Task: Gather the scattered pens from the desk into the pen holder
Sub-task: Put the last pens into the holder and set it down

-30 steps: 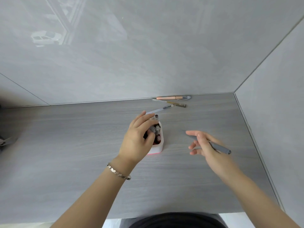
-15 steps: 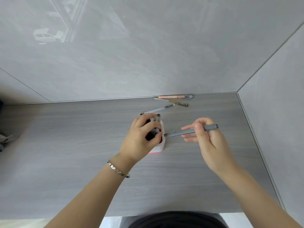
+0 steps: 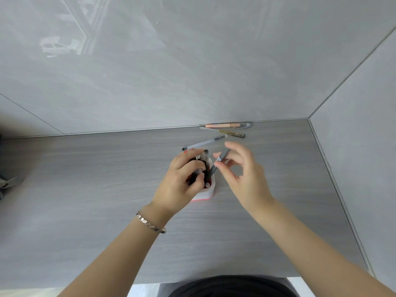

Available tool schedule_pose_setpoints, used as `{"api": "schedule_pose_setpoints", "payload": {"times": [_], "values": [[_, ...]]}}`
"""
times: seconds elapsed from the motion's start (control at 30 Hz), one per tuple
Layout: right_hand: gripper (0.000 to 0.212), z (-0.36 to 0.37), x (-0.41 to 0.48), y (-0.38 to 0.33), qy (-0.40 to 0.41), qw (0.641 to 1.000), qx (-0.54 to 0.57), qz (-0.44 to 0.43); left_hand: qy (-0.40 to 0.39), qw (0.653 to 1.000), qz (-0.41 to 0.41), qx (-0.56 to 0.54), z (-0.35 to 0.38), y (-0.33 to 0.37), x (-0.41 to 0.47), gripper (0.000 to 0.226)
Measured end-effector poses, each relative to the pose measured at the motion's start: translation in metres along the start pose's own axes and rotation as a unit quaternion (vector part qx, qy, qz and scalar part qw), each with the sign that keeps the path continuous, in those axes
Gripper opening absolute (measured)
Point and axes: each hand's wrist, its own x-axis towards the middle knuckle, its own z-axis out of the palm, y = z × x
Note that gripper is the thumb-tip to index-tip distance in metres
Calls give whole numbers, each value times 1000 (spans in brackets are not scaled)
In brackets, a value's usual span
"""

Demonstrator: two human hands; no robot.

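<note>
A white pen holder with a red inside stands mid-desk and has several pens upright in it. My left hand wraps its left side, fingers over the pens. A grey pen leans into the holder, tip down. My right hand pinches that pen's upper end between thumb and forefinger, with the other fingers spread. Behind the holder lies a clear pen. A gold pen and a peach pen lie by the back wall.
Grey walls close the desk at the back and on the right. A dark object sits at the far left edge. The desk's front edge runs just before my body.
My right hand picked the grey pen off the desk on the right, carried it left and tipped it from level to steep, its tip now inside the holder. My left hand stayed on the holder.
</note>
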Motion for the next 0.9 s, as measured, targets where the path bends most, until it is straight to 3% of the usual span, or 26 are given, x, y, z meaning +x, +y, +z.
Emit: {"api": "schedule_pose_setpoints", "payload": {"times": [0.1,0.2,0.3,0.4,0.47,0.53,0.57,0.67,0.7,0.8,0.9], "values": [[32,12,1,11,4,999,-33,-25,-2,1000,-4,-3,0,-1,-1,13],[18,15,-10,23,13,992,-66,-104,-5,1000,-10,-10,0,-2,-1,15],[22,15,-22,30,41,989,-69,-125,-10,999,-36,-31,0,-1,0,17],[15,17,-16,27,34,995,-44,-78,2,999,-29,-36,1,-1,0,23],[9,8,0,21,-47,998,20,26,3,999,-29,-35,2,-1,0,24],[20,-9,19,22,-139,978,83,131,0,999,-32,-35,2,-2,0,22],[23,-17,28,28,-140,976,72,147,0,999,-35,-36,2,-2,0,21],[17,-30,62,63,-46,982,-87,163,3,998,-41,-40,2,-2,0,20],[24,-29,73,76,-44,972,-149,178,2,998,-45,-41,2,-1,0,20],[51,-12,95,109,-132,933,-265,203,3,998,-44,-37,2,0,1,19],[62,12,106,120,-219,899,-333,182,3,999,-37,-30,2,0,1,19]]}}
